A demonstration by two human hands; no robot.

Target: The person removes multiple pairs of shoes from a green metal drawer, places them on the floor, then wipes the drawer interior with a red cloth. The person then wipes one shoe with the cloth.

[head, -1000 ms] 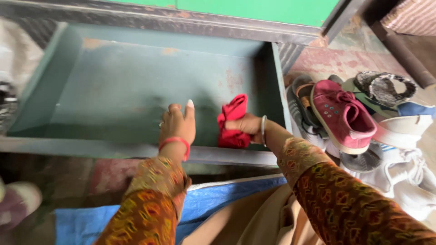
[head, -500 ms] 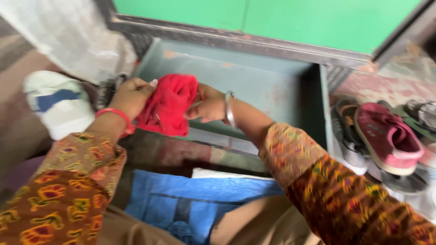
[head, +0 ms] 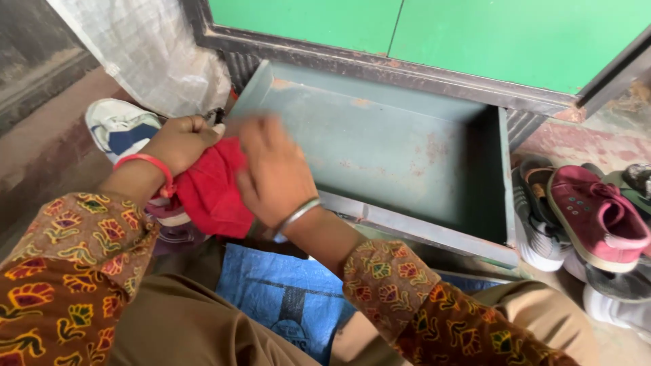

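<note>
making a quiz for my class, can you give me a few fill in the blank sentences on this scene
1. Both hands, the left hand and the right hand, are on a cloth whose colour is ____.
2. The grey-green metal drawer has ____ lying inside it.
3. The left wrist wears a bangle whose colour is ____.
4. The maroon shoe lies on the ____ side of the drawer.

Missing words: red; nothing; red; right

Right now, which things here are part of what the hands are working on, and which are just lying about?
In hand:
red cloth, gripped by left hand and right hand
grey-green tray beside them

Lying about:
maroon shoe
white and blue shoe
blue sack
white woven sack
</note>
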